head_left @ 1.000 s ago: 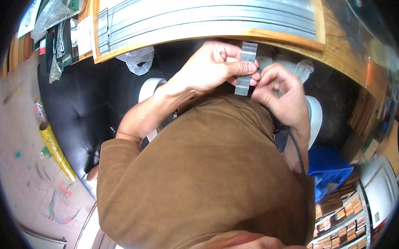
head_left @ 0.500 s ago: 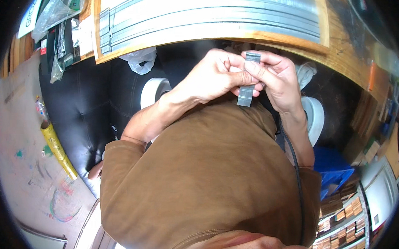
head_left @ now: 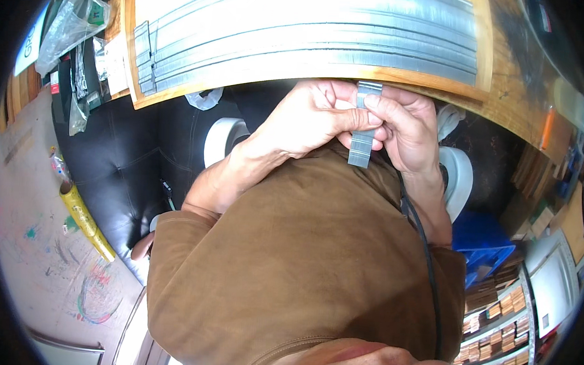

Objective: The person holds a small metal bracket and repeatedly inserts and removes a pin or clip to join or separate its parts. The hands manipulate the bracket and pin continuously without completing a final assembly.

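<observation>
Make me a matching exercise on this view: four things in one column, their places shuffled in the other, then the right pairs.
Things:
1. grey strip
2. wood-framed tray
3. yellow tube
4. blue plastic object

Places:
A. at the left side of the picture
B. between the thumbs and fingers of the left hand and right hand
C. at the right side of the picture
D. at the top of the picture, beyond the hands

Pairs: 1-B, 2-D, 3-A, 4-C
</observation>
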Demonstrator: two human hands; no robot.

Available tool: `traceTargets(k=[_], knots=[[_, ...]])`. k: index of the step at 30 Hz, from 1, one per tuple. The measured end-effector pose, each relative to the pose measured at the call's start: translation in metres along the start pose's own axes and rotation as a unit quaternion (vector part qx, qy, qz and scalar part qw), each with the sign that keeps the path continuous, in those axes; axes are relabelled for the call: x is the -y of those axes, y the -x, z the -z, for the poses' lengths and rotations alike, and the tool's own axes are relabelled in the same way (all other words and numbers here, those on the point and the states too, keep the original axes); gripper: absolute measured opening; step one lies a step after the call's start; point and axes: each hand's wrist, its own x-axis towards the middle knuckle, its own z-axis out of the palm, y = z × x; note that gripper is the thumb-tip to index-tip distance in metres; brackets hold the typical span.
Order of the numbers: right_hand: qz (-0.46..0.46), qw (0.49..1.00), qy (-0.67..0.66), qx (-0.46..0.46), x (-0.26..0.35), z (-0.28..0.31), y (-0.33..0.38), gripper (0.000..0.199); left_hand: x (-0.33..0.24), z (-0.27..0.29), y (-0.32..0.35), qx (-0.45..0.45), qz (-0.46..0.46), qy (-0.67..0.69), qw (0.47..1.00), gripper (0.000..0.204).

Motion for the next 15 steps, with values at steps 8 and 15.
traceTargets(k=[8, 15], knots=[[0.016, 0.999, 0.040, 0.022, 0.000, 0.005, -0.002, 0.014, -0.002, 0.000, 0.000, -0.004, 0.009, -0.034, 0.999, 0.017], [-0.015, 0.991, 0.059, 0.116, -0.001, 0.011, 0.006, 0.018, -0.002, -0.008, 0.024, -0.021, 0.036, -0.070, 0.997, 0.018]])
